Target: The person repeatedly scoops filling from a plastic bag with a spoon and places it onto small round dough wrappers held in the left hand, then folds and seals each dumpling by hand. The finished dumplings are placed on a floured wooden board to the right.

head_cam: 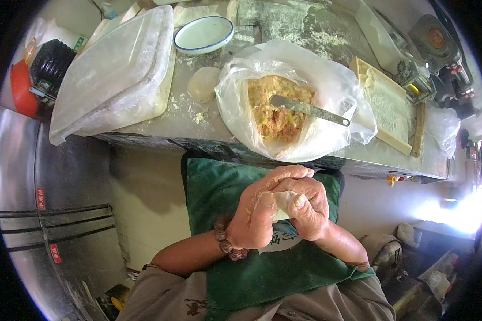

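Note:
Both of my hands are cupped together in front of the green apron, close to the table's edge. Between them is a pale piece of dough (282, 200), pinched at its near side by both thumbs. My left hand (255, 214) wraps it from the left, with a beaded bracelet (226, 238) on the wrist. My right hand (313, 206) closes on it from the right, and the fingers hide most of the dough. Just beyond them stands a plastic-lined bowl of minced filling (279, 116), with a flat metal spatula (311, 109) lying across it.
A round of dough (203, 84) rests left of the bowl, near a blue-rimmed white enamel dish (204, 35). A large lidded plastic bin (116, 72) overhangs the table's left front. To the right lie a floured wooden tray (385, 104) and a stick (419, 130). Loose flour covers parts of the tabletop (325, 24).

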Tool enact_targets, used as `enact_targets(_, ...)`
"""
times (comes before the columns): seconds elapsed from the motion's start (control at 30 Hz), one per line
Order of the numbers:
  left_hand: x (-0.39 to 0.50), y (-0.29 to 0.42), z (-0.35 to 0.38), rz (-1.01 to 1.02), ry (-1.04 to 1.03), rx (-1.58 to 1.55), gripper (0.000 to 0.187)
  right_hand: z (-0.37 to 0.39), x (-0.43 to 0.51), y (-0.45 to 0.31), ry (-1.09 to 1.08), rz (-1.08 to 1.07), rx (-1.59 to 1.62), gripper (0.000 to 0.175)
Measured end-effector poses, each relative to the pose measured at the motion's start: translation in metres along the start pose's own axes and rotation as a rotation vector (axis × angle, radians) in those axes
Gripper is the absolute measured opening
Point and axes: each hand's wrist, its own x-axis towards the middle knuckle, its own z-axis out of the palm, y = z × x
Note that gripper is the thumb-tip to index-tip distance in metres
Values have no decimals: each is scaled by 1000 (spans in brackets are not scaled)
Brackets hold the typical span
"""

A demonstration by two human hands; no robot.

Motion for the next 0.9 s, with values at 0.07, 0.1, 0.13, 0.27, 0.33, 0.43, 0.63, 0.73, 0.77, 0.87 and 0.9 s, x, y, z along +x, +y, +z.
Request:
enact_targets(0.07, -1, 5, 6, -13, 31, -63, 58, 0, 2, -2, 1, 15, -44, 42)
enact_targets(0.1, -2, 6, 7, -19, 49, -94, 56, 1, 3, -2, -1, 23, -64, 43)
enact_targets(0.13, -3, 4, 4, 5, 25, -48, 55, 3, 3, 0, 10, 13, -75, 42)
enact_targets(0.27, 0, 2, -3, 46, -29, 55, 53, 8, 2, 2, 45, 0, -116, 42)
enact_targets(0.33, 1, 1, -3, 49, -19, 74, 52, 9, 2, 2, 60, 9, -129, 42)
enact_targets(0.43, 2, -1, -2, 71, 15, 117, 51, 11, 2, 3, 88, 24, -143, 42)
enact_targets(0.63, 0, -4, 0, 98, 49, 172, 51, 15, 1, 4, 127, 24, -191, 43)
enact_targets(0.73, -1, -4, 1, 82, 50, 170, 51, 15, -2, 8, 139, 31, -197, 44)
enact_targets(0.77, 0, -4, 1, 71, 53, 175, 51, 15, -2, 9, 150, 29, -206, 45)
enact_targets(0.87, 2, -4, -1, 10, 40, 219, 56, 16, 1, 5, 214, 94, -122, 47)
enact_targets(0.9, 4, -4, 0, -11, 33, 236, 59, 15, 3, 2, 239, 127, -79, 48)
